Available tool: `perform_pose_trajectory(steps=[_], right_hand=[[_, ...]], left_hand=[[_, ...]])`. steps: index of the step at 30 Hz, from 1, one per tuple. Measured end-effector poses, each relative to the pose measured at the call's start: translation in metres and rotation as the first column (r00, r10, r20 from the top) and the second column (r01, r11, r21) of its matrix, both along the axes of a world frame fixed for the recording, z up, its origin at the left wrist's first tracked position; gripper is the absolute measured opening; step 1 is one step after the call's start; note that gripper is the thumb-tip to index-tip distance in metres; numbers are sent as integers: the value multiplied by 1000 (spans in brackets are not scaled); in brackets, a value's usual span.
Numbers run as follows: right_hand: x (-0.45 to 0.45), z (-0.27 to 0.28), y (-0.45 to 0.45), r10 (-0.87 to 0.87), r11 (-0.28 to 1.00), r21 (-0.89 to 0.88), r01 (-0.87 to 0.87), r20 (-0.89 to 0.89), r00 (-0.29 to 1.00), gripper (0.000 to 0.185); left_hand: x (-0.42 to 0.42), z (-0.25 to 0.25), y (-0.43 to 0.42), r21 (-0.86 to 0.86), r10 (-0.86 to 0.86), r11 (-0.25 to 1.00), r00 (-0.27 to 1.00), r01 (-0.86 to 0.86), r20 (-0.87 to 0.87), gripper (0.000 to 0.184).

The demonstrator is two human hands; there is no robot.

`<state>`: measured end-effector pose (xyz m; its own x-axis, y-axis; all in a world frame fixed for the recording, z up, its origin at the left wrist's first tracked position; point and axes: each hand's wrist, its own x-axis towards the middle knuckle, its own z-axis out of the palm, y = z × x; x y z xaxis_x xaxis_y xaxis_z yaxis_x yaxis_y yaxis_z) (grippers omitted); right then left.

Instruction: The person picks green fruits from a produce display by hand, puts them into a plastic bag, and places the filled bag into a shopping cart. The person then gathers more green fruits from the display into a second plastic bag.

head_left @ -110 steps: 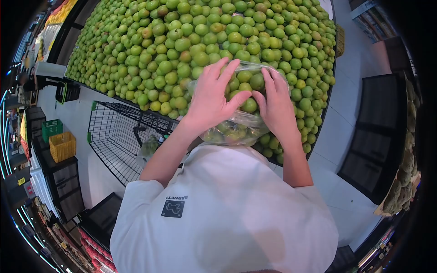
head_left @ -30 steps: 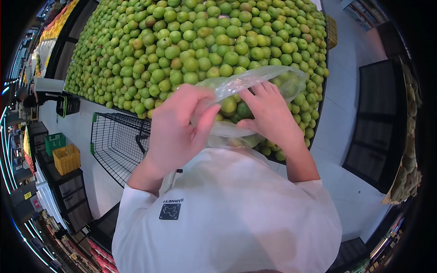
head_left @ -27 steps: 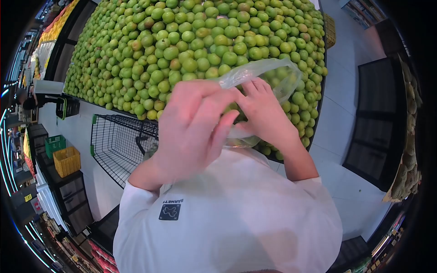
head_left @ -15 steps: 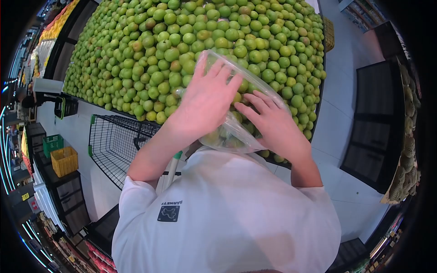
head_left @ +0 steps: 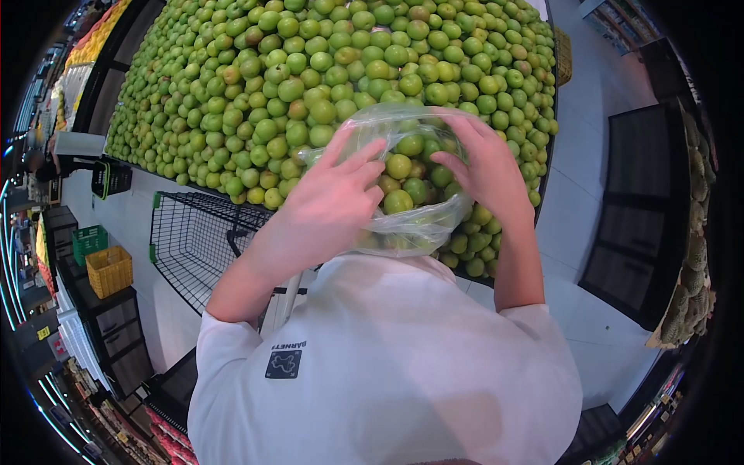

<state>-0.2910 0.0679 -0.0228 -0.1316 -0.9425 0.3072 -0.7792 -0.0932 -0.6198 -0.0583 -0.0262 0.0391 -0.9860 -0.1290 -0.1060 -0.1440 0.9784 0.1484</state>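
A clear plastic bag lies on the front slope of a heap of green fruit, its mouth spread wide toward the pile. Round green fruits, some with a reddish blush, show within the bag's opening; whether they are in the bag or under it I cannot tell. My left hand holds the bag's left side, one finger stretched along the rim and the others bent over the film. My right hand grips the right part of the rim, fingertips hooked at the far edge and thumb pointing inward.
A black wire shopping cart stands to the left of my body. Beyond it are a yellow basket and a green crate. Dark display cabinets line the aisle on the right.
My right hand has moved up and away to the far rim, and the bag's mouth has opened wider. The left hand has drawn slightly back toward me, its fingers more bent.
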Motion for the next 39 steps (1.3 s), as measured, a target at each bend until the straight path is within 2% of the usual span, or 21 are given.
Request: perform_pose_trajectory(steps=[6,7,8,9,11,12,13,14,16,17,18,19,21,23,25,26,28,31,35,37,39], right_hand=[[9,16,1,148,984,102,-145,-27,989,49],[5,21,-2,152,984,102,-148,-29,988,49],[0,27,-4,216,974,26,-223,174,961,40],[-6,30,-7,283,958,-63,-280,364,887,32],[-23,24,-23,220,975,-121,-185,594,774,22],[-33,22,-38,181,983,-118,-139,703,687,22],[-39,15,-59,77,995,-102,-13,651,755,21],[-46,4,-82,-34,989,-96,113,594,804,20],[-70,-30,-121,-124,985,-78,151,284,951,24],[-76,-48,-139,-122,986,-80,150,283,951,24],[-81,-66,-156,-163,971,-157,179,111,980,28],[-86,-78,-168,-213,952,-237,193,-61,975,32],[-87,-84,-185,-260,944,-239,227,-114,959,38],[-87,-87,-197,-306,934,-241,263,-163,938,45],[-80,-82,-206,-404,914,-202,352,-349,846,53],[-77,-80,-210,-406,913,-198,357,-349,845,53],[-72,-81,-214,-379,925,-243,292,-533,757,50],[-68,-85,-219,-393,919,-174,353,-443,805,63],[-69,-78,-216,-366,929,-113,354,-445,818,59],[-74,-82,-216,-177,982,-134,135,-381,908,54],[-74,-79,-214,-137,990,-89,112,-345,929,52]], left_hand=[[0,-2,-6,128,74,991,981,-51,-180,28],[-1,-2,-11,354,112,935,960,-14,-257,25],[-2,-3,-17,557,165,829,932,45,-322,22],[-3,-7,-25,558,168,829,931,44,-323,22],[-6,-26,-49,760,509,649,727,26,-460,17],[-16,-39,-63,740,599,672,618,-42,-509,15],[-27,-52,-76,722,670,682,493,-114,-555,14],[-35,-61,-90,721,671,683,489,-116,-557,14],[-50,-75,-114,527,569,811,544,-252,-616,17],[-58,-80,-121,526,570,812,543,-253,-617,17],[-67,-85,-125,454,527,843,613,-288,-588,21],[-77,-90,-129,378,485,870,679,-315,-551,26],[-94,-101,-131,317,453,891,687,-325,-568,32],[-109,-106,-128,202,471,881,751,-427,-463,38],[-120,-112,-131,97,394,911,777,-401,-490,42],[-126,-114,-132,61,405,903,793,-425,-455,41],[-134,-120,-132,27,411,898,812,-440,-415,40],[-139,-124,-132,8,451,868,784,-496,-427,42],[-139,-121,-132,3,466,859,778,-512,-421,49],[-137,-119,-134,16,479,858,788,-514,-387,51],[-136,-119,-134,4,465,862,788,-507,-404,49]])
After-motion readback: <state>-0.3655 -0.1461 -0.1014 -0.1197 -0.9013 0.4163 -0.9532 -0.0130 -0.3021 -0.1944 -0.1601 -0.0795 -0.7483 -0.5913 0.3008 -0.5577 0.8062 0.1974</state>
